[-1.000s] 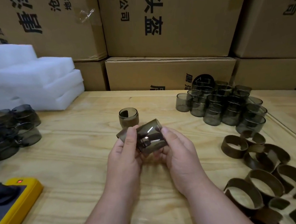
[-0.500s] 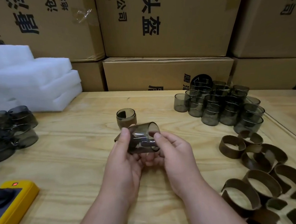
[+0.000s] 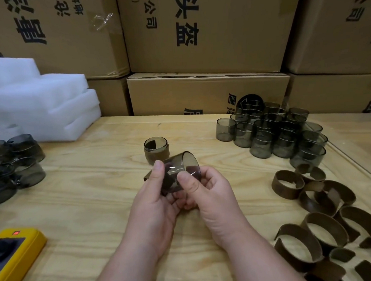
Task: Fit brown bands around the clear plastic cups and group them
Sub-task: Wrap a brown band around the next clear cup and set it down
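Note:
A smoky clear plastic cup (image 3: pixel 185 165) lies tilted on its side above the middle of the wooden table (image 3: pixel 86 200), open end facing far right. My left hand (image 3: pixel 154 198) grips its left end, where a brown band (image 3: pixel 147 175) sticks out past the thumb. My right hand (image 3: pixel 207 193) grips the cup from the right, thumb pressed on its wall. Just behind stands one cup with a brown band fitted (image 3: pixel 156 150). Several bare cups (image 3: pixel 273 132) cluster at the far right. Loose brown bands (image 3: pixel 322 223) lie in a heap at the near right.
More smoky cups (image 3: pixel 14 163) lie piled at the left edge. A yellow device (image 3: pixel 15 257) sits at the near left. White foam sheets (image 3: pixel 34 101) are stacked at the far left. Cardboard boxes (image 3: pixel 204 30) wall off the back of the table.
Both hands have turned the cup and drawn it slightly nearer; my right thumb has slid up onto the cup's wall. The view has shifted a little.

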Available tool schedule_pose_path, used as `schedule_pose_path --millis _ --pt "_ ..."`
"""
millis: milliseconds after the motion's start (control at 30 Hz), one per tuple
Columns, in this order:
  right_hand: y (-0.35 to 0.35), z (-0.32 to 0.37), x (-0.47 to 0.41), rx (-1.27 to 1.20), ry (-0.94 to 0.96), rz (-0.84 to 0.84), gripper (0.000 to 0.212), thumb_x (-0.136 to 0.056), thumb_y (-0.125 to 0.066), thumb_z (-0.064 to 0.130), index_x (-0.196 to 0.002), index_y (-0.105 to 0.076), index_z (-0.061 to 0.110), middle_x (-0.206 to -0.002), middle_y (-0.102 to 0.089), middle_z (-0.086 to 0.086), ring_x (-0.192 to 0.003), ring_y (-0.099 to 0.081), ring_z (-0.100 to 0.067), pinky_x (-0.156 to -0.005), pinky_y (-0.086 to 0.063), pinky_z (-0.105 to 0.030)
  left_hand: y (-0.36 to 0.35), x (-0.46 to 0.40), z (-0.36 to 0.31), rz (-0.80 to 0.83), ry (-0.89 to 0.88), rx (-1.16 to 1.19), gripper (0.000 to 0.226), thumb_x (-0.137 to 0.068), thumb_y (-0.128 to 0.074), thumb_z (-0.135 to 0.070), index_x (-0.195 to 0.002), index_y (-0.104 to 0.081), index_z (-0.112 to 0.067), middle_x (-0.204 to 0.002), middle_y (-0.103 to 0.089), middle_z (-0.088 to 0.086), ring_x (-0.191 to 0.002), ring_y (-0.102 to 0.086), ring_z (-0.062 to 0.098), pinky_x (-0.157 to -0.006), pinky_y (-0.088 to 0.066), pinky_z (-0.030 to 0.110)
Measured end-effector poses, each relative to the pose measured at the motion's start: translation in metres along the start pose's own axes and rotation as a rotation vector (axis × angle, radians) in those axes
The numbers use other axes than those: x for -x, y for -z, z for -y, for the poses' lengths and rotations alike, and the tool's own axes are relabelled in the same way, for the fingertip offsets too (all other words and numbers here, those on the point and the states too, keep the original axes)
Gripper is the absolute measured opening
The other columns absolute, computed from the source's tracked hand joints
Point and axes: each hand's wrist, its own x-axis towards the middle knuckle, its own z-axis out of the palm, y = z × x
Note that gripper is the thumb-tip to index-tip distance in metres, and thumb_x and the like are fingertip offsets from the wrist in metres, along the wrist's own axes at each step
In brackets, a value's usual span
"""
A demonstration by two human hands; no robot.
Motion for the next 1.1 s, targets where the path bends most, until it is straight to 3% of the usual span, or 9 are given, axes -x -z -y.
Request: schedule_pose_path --millis 133,233,467,533,667,767,933,1033,1100 --pt "0.0011 -0.0008 -0.0014 -0.033 -0.031 -0.078 0.086 -0.049 -0.09 0.066 -0.098 -0.059 0.003 -0.081 -0.073 -0.018 -0.064 -0.068 -0.024 -0.052 -0.052 -0.028 -0.0006 0.0019 0.0026 0.055 -0.038 -0.055 0.069 -0.084 -0.067 -0.051 -0.124 -0.063 0.005 -0.105 -0.068 0.033 -0.079 -0.061 0.031 -0.066 -0.052 0.037" --pt "0.0016 0.0027 -0.0019 -0.065 -0.082 -0.133 0.115 -0.048 -0.079 0.087 -0.109 -0.059 -0.01 -0.096 -0.072 -0.033 -0.079 -0.071 -0.045 -0.066 -0.055 -0.047 0.0007 0.0042 0.0037 0.12 -0.031 -0.085 0.062 -0.085 -0.065 -0.049 -0.122 -0.067 0.001 -0.107 -0.073 0.027 -0.084 -0.07 0.03 -0.067 -0.057 0.035" --pt "0.0038 0.0008 -0.0073 -0.058 -0.077 -0.163 0.051 -0.073 -0.061 0.071 -0.076 -0.076 0.022 -0.082 -0.076 -0.016 -0.071 -0.072 -0.033 -0.057 -0.054 -0.041 0.0004 0.0045 0.003 0.119 -0.015 -0.12 0.063 -0.085 -0.063 -0.048 -0.126 -0.063 0.0 -0.114 -0.073 0.027 -0.089 -0.066 0.031 -0.078 -0.048 0.042" --pt "0.004 0.0022 -0.007 -0.077 -0.068 -0.163 0.055 -0.069 -0.07 0.075 -0.08 -0.078 0.022 -0.08 -0.076 -0.011 -0.071 -0.072 -0.03 -0.055 -0.054 -0.038 0.0003 0.0051 0.0036 0.136 -0.033 -0.141 0.054 -0.086 -0.063 -0.044 -0.122 -0.066 -0.005 -0.109 -0.075 0.022 -0.087 -0.071 0.027 -0.078 -0.051 0.041" --pt "0.0036 0.0021 -0.0059 -0.097 -0.065 -0.118 0.096 -0.062 -0.08 0.075 -0.111 -0.062 -0.005 -0.097 -0.076 -0.026 -0.077 -0.071 -0.036 -0.061 -0.055 -0.039 -0.0006 0.0052 0.0043 0.139 -0.053 -0.135 0.045 -0.091 -0.07 -0.039 -0.121 -0.067 -0.006 -0.103 -0.076 0.019 -0.082 -0.073 0.026 -0.069 -0.059 0.035" --pt "0.0044 0.0013 -0.0045 -0.101 -0.063 -0.057 0.075 -0.062 -0.087 0.057 -0.104 -0.061 0.001 -0.096 -0.074 -0.029 -0.073 -0.07 -0.032 -0.055 -0.054 -0.032 0.0001 0.0031 0.0028 0.083 -0.035 -0.066 0.056 -0.087 -0.069 -0.045 -0.123 -0.066 -0.001 -0.103 -0.073 0.023 -0.077 -0.069 0.026 -0.069 -0.059 0.037" --pt "0.004 -0.0005 -0.0035 0.009 -0.008 0.064 0.044 -0.073 -0.091 0.024 -0.108 -0.068 0.008 -0.079 -0.074 0.002 -0.064 -0.066 -0.005 -0.058 -0.051 -0.018 0.0053 -0.0012 -0.0022 0.018 0.049 0.092 0.046 -0.09 -0.053 -0.054 -0.1 -0.081 -0.019 -0.115 -0.074 0.021 -0.096 -0.062 0.035 -0.075 -0.056 0.038" --pt "0.0043 0.0011 -0.0037 0.035 -0.021 0.058 0.024 -0.085 -0.08 0.03 -0.099 -0.073 0.012 -0.078 -0.072 0.001 -0.062 -0.063 -0.009 -0.058 -0.05 -0.022 0.0064 -0.0022 -0.0048 0.015 0.072 0.163 0.049 -0.09 -0.054 -0.055 -0.112 -0.074 -0.016 -0.113 -0.074 0.02 -0.083 -0.062 0.03 -0.064 -0.059 0.037" --pt "0.0043 0.0012 -0.0044 0.011 -0.072 -0.018 0.022 -0.095 -0.071 0.028 -0.092 -0.072 0.006 -0.082 -0.069 -0.015 -0.068 -0.059 -0.025 -0.061 -0.05 -0.031 0.0058 -0.0016 -0.0043 0.028 0.069 0.125 0.049 -0.086 -0.056 -0.055 -0.106 -0.078 -0.016 -0.104 -0.076 0.02 -0.079 -0.063 0.03 -0.068 -0.058 0.037"
